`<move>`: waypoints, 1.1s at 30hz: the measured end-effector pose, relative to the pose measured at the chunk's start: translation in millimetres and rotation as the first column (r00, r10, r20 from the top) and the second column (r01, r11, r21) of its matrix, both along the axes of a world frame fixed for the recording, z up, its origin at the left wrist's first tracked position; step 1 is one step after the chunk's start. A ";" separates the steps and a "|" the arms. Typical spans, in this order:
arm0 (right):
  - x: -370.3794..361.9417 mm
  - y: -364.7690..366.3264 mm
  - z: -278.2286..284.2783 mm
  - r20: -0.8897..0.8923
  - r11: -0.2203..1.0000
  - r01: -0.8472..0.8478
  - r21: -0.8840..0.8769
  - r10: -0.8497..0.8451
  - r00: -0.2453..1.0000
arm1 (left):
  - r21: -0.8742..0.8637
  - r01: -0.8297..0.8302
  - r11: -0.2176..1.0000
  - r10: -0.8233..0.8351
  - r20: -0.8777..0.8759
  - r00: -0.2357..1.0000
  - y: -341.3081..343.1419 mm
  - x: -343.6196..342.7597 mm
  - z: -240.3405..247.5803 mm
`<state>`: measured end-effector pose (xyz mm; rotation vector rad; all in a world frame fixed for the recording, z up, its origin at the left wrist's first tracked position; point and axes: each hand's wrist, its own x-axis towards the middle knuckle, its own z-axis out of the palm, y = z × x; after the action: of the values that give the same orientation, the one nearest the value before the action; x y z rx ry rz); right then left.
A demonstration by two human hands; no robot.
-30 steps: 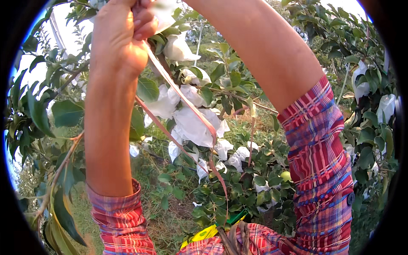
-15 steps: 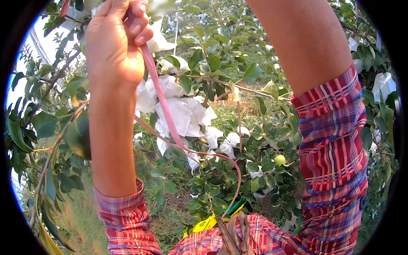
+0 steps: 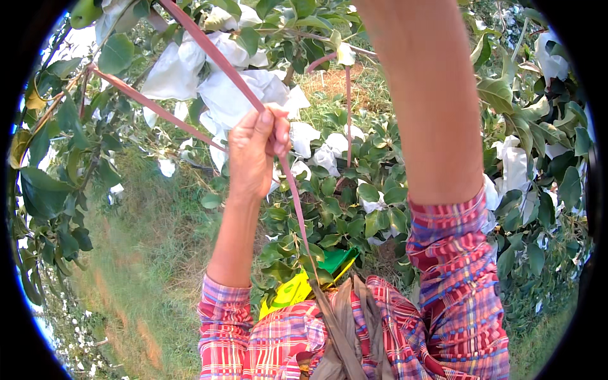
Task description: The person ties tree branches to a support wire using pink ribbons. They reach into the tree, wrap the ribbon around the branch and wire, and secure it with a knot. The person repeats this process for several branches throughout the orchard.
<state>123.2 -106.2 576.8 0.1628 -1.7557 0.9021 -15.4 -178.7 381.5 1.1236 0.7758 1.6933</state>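
Slanting from the upper edge down toward the chest, a pink strip [image 3: 212, 54] passes through the left hand [image 3: 251, 147], whose fingers are closed around it. The right forearm [image 3: 430, 101] rises past the upper edge; the right hand is out of sight, so its grip cannot be told. Another pink length [image 3: 152, 107] runs to the left hand's left. Crumpled white bags [image 3: 221, 98] hang just above and beyond that hand, among green leaves [image 3: 117, 54]. Below it, a yellow packet [image 3: 291, 292] rests near the plaid shirt [image 3: 278, 335].
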 end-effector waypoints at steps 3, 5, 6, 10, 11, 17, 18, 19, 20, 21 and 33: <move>2.5 -3.6 -85.7 0.007 0.943 -0.155 -0.294 0.164 0.986 | -0.138 -0.141 0.980 0.119 -0.152 0.981 -11.0 -12.1 -59.3; 6.4 -3.5 -155.9 -0.019 0.838 -0.232 -0.494 0.257 0.966 | -0.206 -0.198 0.958 0.139 -0.269 0.953 -2.3 -12.3 -92.2; 8.6 -6.7 -189.0 0.058 0.796 -0.170 -0.582 0.249 0.967 | -0.243 -0.242 0.939 0.149 -0.347 0.926 -0.2 -18.8 -113.6; -4.3 -18.9 -339.2 0.260 0.793 0.157 -0.589 0.001 0.966 | -0.250 -0.407 0.878 0.060 -0.787 0.614 28.8 -41.6 -187.1; -6.8 -23.2 -367.0 0.339 0.828 0.246 -0.504 -0.072 0.938 | -0.222 -0.460 0.860 0.105 -0.805 0.584 37.7 -44.8 -204.0; -7.7 -62.5 -407.8 0.122 0.074 0.098 -0.992 0.584 0.802 | -0.147 -0.648 0.747 0.191 -0.886 0.422 71.6 -64.1 -251.1; -14.2 -70.4 -414.3 -0.044 -0.041 -0.025 -0.999 0.588 0.807 | -0.156 -0.590 0.792 0.080 -0.932 0.353 66.0 -85.2 -256.3; -24.5 -80.5 -418.6 -0.167 -0.123 -0.116 -0.986 0.594 0.787 | -0.028 -0.628 0.778 0.096 -0.982 0.162 47.0 -113.2 -274.8; -28.3 -80.3 -425.2 -0.216 -0.156 -0.154 -0.976 0.569 0.794 | -0.027 -0.653 0.757 -0.011 -1.000 0.029 43.4 -126.6 -286.8; -13.0 -61.9 -417.9 -0.214 -0.147 -0.161 -0.976 0.496 0.842 | -0.013 -0.643 0.766 0.031 -0.998 0.057 72.8 -111.0 -284.2; -1.8 -39.6 -433.0 -0.266 -0.197 -0.203 -0.959 0.389 0.882 | -0.266 -0.691 0.672 -0.110 -0.959 0.262 96.6 -85.6 -259.9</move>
<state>121.4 -145.7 143.8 -0.5718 -0.5555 2.4910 -101.0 -82.1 121.6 1.4033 2.3450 0.6083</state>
